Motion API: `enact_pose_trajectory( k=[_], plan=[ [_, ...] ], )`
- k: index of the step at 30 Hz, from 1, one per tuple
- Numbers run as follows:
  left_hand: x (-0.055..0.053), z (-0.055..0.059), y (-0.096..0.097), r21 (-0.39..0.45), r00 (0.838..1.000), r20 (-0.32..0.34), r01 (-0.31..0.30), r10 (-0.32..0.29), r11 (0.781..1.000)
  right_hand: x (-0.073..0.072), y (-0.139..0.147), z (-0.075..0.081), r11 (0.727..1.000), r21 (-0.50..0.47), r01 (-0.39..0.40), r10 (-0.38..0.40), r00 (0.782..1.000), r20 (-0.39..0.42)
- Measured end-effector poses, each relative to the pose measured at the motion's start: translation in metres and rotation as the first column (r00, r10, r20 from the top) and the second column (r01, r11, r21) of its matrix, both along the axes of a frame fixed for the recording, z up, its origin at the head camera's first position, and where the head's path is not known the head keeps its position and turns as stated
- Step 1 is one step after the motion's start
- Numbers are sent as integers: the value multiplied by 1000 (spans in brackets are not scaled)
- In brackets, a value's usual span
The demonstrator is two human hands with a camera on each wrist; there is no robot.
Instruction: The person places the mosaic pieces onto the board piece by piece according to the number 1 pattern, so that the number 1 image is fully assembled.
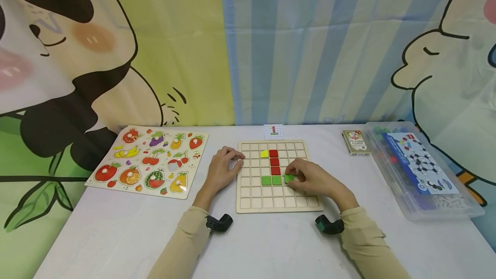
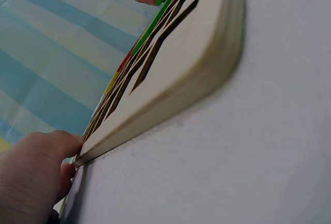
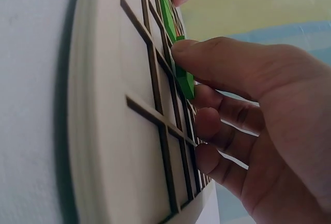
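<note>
A wooden grid board (image 1: 248,208) lies flat on the white table. On it a column of red squares (image 1: 274,162) stands beside a yellow piece (image 1: 264,153), above two green squares (image 1: 271,180) set side by side. My right hand (image 1: 310,178) pinches another green square (image 1: 289,178) between thumb and fingers, right of that pair; in the right wrist view this green square (image 3: 184,76) tilts against the grid. At the board's left edge, my left hand (image 1: 222,169) touches the rim with its fingertips. The left wrist view shows its thumb (image 2: 64,144) at the board's side.
Behind the board lies a small pattern card (image 1: 273,131) with a red and green figure. A fruit puzzle board (image 1: 155,160) is at the left. A card box (image 1: 355,142) and a clear plastic case (image 1: 422,171) with a blue booklet lie at the right.
</note>
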State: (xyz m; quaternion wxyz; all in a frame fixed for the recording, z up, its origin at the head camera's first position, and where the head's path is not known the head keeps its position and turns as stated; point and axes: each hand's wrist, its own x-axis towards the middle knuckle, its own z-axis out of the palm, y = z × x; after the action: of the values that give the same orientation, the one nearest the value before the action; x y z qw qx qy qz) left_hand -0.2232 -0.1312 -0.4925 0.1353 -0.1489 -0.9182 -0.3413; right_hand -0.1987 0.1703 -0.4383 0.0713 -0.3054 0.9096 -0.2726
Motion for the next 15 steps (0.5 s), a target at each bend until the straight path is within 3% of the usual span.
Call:
enact_pose_trajectory(
  k=[7,15],
  plan=[
    [-1,-1,0,-2,1000,9,-3,3,1000,0,-2,-2,999,6,-36,36,998,-43],
    [0,-1,0,3,1000,24,-9,9,1000,0,-4,-2,999,15,-39,39,999,-10]
  ],
)
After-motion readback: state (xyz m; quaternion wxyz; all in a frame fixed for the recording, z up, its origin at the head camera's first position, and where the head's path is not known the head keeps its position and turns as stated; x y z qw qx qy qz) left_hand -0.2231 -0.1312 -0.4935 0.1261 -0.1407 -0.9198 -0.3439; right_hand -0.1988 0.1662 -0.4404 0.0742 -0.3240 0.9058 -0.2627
